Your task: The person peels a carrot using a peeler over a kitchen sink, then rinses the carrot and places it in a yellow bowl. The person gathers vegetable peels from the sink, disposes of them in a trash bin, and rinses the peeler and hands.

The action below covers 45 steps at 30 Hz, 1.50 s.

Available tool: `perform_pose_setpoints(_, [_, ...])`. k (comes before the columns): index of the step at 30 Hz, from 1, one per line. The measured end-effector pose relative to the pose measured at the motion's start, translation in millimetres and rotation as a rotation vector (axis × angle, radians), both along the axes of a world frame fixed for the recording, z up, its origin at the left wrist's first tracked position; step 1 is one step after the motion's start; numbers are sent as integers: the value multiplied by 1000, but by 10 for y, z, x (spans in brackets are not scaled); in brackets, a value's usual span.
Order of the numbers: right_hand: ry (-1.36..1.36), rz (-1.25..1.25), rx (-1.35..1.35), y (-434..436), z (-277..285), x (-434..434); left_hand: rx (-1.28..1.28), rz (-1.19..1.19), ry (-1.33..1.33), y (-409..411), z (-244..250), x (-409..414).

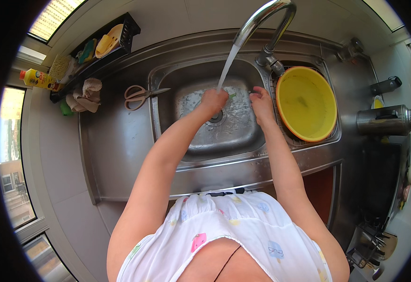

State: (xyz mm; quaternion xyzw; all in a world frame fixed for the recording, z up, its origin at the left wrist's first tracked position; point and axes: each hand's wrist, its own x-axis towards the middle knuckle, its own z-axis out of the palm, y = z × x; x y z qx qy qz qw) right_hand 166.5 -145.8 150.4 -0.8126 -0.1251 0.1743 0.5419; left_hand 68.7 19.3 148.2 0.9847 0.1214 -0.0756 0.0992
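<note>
Water (pixel 227 67) runs from the curved chrome faucet (pixel 262 12) onto my left hand (pixel 215 101), which is over the steel sink basin (pixel 223 141). The fingers of that hand are curled, and the tip of a small green item (pixel 232 96), perhaps a vegetable, sticks out at their right side. Most of the item is hidden by the hand. Near the basin's right wall is my right hand (pixel 262 105), fingers apart, with nothing visible in it. Below my left hand, the drain (pixel 216 118) is partly covered, and splashing water spreads over the basin floor.
A yellow basin (pixel 307 104) of water with an orange rim sits on a wire rack at the right. Scissors (pixel 143 96) lie left of the sink, blades over its edge. Further left are a cloth (pixel 85 96) and a black rack (pixel 131 33). A steel thermos (pixel 385 120) is far right.
</note>
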Motion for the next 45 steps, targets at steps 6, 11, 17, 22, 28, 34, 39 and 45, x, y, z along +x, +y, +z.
perform_pose_setpoints(6, [-49,-177,21,-61,459,349,-134,77,-23,150,-71,34])
perform_pose_setpoints(11, [17,-215,-57,61,971,299,-178,42,125,198,95,-324])
perform_pose_setpoints(17, [-383,-269,-285,128,709,379,-310,154,99,243,-3,-933])
perform_pose_setpoints(22, [-309,-153,-224,193,950,266,-404,275,310,97,-310,-1044])
perform_pose_setpoints(28, [-257,-67,-109,16,608,116,-514,416,208,-325,-660,-884])
perform_pose_setpoints(34, [-177,119,-111,-13,219,-275,-382,306,285,-606,-757,-864])
perform_pose_setpoints(39, [-324,184,-219,-91,174,-373,-361,135,135,-479,-129,-884])
perform_pose_setpoints(45, [-402,258,-222,91,55,-481,-361,28,13,-162,-358,-1103])
